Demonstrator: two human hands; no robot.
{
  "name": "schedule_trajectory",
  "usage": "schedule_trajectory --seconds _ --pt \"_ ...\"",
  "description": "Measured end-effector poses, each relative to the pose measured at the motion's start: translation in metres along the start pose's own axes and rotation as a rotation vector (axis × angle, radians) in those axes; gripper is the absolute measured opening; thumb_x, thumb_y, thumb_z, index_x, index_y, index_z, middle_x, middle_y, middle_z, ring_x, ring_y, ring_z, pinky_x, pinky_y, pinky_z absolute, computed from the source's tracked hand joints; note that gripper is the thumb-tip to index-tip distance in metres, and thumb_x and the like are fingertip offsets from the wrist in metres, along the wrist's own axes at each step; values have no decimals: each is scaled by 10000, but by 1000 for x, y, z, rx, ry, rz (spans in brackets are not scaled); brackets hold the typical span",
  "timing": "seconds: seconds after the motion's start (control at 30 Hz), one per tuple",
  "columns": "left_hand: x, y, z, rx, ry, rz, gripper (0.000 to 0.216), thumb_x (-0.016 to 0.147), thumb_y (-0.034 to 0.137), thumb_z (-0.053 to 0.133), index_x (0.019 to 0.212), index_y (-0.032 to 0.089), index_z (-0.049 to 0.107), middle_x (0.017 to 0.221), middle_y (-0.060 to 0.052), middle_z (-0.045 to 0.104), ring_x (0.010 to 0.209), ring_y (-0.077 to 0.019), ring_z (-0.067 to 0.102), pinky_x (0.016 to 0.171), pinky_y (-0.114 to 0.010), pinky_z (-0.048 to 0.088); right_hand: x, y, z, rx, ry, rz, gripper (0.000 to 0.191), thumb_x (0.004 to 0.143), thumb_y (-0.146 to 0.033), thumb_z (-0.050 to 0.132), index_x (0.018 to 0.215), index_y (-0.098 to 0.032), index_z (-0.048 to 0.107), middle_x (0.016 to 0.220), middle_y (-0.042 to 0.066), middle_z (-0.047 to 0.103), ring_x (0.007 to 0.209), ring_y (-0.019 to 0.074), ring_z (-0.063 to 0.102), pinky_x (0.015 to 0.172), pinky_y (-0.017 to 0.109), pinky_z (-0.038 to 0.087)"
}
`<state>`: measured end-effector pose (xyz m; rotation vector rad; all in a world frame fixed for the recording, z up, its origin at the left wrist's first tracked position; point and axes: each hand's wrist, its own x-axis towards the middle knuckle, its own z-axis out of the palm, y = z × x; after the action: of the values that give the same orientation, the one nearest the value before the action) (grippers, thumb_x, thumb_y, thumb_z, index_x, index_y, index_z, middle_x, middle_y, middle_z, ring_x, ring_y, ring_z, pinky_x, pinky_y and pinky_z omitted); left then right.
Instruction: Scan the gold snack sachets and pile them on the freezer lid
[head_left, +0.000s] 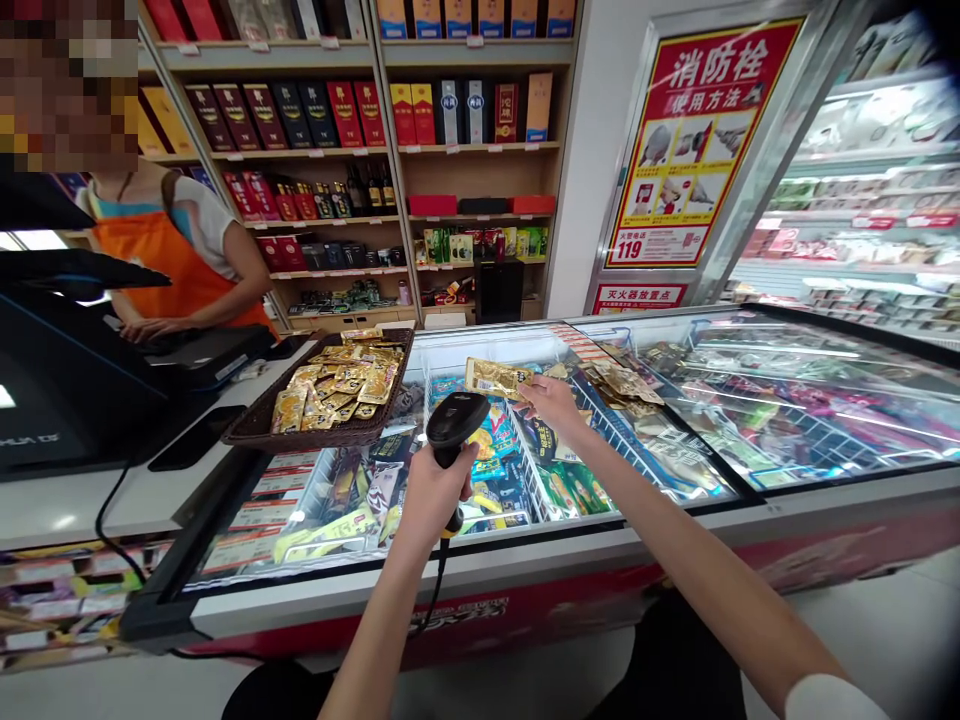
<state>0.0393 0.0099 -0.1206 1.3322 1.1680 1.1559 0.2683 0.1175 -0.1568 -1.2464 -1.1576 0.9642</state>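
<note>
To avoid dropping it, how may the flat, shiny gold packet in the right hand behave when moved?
The gold packet is probably fairly stiff: held at one end by the right hand, it looks straight. Its glossy surface may be slippery.

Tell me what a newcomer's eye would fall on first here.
Probably the black scanner in the left hand, mid-picture above the freezer, with a gold packet held just beyond it in the right hand. Next, perhaps, the brown basket heaped with similar packets to the left, and the big red poster at upper right.
</note>
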Motion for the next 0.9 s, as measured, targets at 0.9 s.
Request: schedule_trajectory --seconds 0.9 --pt "-8 -1 -24 51 41 -33 346 724 497 767 715 196 596 474 62 519 422 -128 474 454 -257 389 22 2 -59 467 529 79 286 767 -172 828 734 -197 546 650 -37 619 694 169 753 713 257 665"
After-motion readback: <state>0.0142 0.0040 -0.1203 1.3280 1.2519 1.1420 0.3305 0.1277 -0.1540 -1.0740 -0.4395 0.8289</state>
